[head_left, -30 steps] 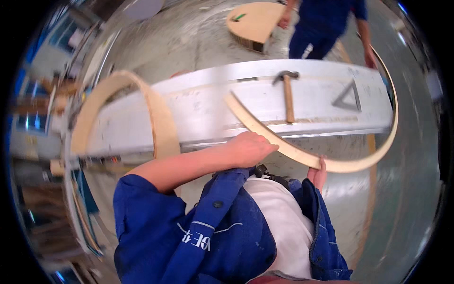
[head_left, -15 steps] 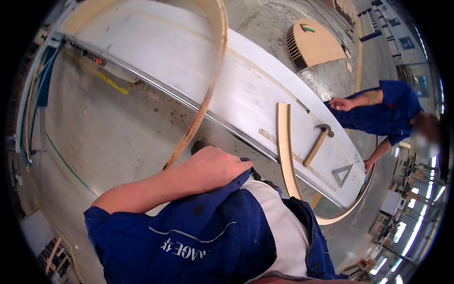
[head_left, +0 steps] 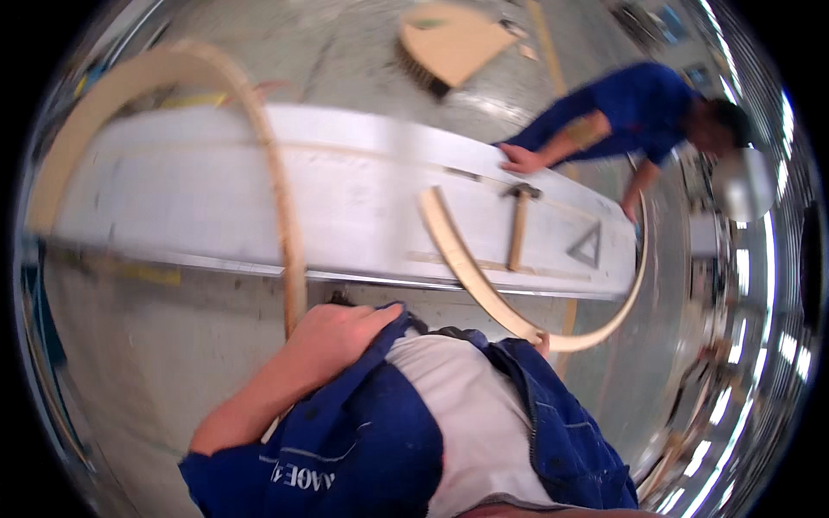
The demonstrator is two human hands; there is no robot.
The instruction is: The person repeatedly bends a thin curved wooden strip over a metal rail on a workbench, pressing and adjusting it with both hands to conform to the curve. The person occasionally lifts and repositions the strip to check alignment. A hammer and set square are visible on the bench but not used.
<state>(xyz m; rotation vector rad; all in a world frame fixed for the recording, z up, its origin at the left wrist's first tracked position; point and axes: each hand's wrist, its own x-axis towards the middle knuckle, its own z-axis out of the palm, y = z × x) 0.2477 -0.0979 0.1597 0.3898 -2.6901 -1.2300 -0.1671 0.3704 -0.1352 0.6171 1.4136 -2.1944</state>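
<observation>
My left hand (head_left: 335, 335) is closed on the front edge of my blue jacket (head_left: 363, 432). Behind that hand runs the lower end of a large wooden hoop (head_left: 281, 194), arching over the panel's left part; whether they touch I cannot tell. Only a bit of my right hand (head_left: 542, 344) shows past the jacket, against a curved wooden strip (head_left: 484, 298), seemingly gripping it; most of its fingers are hidden. The strip bends from above the long white panel (head_left: 345, 207) around its right end.
A hammer (head_left: 518, 229) and a metal triangle (head_left: 585, 246) lie on the panel. Across it a co-worker (head_left: 617, 121) leans in, one hand (head_left: 521, 159) at its far edge, the other near its right end. Beyond, a rounded wooden piece (head_left: 453, 41) rests on the floor.
The view has turned, shifting the panel and strips leftward. A bit of my right hand now shows at the strip. The co-worker's nearer hand has come down to the panel's edge. My left hand keeps the jacket.
</observation>
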